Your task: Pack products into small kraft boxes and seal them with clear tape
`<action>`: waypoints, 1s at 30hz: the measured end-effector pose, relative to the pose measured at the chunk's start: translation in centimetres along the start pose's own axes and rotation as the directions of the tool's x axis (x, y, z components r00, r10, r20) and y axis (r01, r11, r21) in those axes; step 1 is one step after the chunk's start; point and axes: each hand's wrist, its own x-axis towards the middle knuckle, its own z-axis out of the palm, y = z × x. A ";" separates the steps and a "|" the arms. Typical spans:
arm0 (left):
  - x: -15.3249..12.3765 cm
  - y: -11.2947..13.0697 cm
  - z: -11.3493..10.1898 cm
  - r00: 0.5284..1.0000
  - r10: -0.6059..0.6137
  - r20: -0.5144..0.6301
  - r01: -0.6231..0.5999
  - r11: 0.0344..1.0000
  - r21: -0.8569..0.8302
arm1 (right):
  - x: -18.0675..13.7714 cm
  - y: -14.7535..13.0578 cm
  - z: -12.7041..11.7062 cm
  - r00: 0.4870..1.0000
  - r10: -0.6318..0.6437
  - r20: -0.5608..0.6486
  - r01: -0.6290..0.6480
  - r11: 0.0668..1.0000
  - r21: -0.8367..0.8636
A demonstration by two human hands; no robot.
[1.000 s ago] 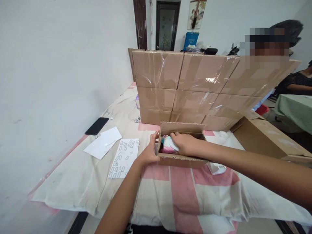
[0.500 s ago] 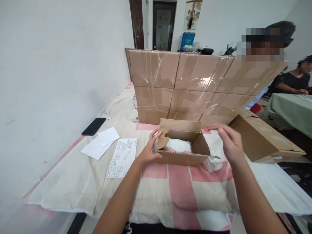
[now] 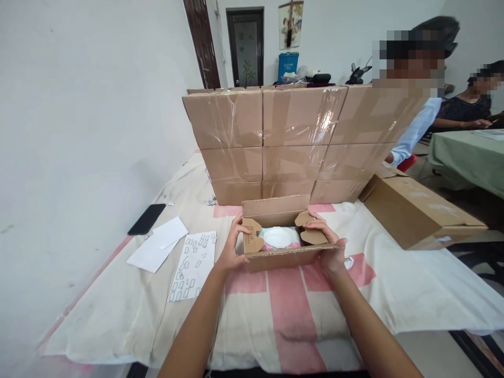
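A small open cardboard box (image 3: pixel 285 257) sits in front of me on the cloth-covered table (image 3: pixel 291 310). Inside it lies a white and pink soft item (image 3: pixel 278 237). My left hand (image 3: pixel 232 248) grips the box's left end, fingers curled over the left side flap. My right hand (image 3: pixel 328 242) holds the right end, fingers pressing the right side flap inward. Both side flaps lean in over the item. The rear flap stands upright.
A wall of taped cardboard boxes (image 3: pixel 295 142) stands just behind. A long open carton (image 3: pixel 417 212) lies to the right. White sheets (image 3: pixel 157 244), a sticker sheet (image 3: pixel 192 265) and a black phone (image 3: pixel 146 219) lie left. Two people sit at the far right.
My right hand left the item inside the box, swung out to the right, then came back onto the right flap. Both side flaps are now folded inward.
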 end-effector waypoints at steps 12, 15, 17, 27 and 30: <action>0.3 0.1 -0.2 0.989 -0.093 -0.118 0.104 0.990 0.093 | -0.5 -0.5 0.0 0.993 0.120 0.021 -0.120 0.993 -0.023; 0.6 0.6 -0.2 0.982 -0.121 -0.147 0.142 0.980 0.139 | -0.4 -0.6 0.0 1.000 0.023 -0.002 -0.023 0.992 -0.120; 0.8 1.0 0.2 0.963 -0.182 -0.197 0.211 0.968 0.137 | -0.4 -0.6 0.1 1.000 -0.005 -0.012 0.004 0.990 -0.141; 1.8 2.2 1.4 0.802 -0.526 -0.281 0.494 0.850 -0.183 | 0.1 -0.8 0.3 1.000 -0.019 0.001 0.019 0.966 -0.258; 1.8 2.3 1.8 0.792 -0.532 -0.299 0.502 0.847 -0.176 | 0.0 -0.5 0.2 1.000 -0.009 0.008 0.010 0.968 -0.252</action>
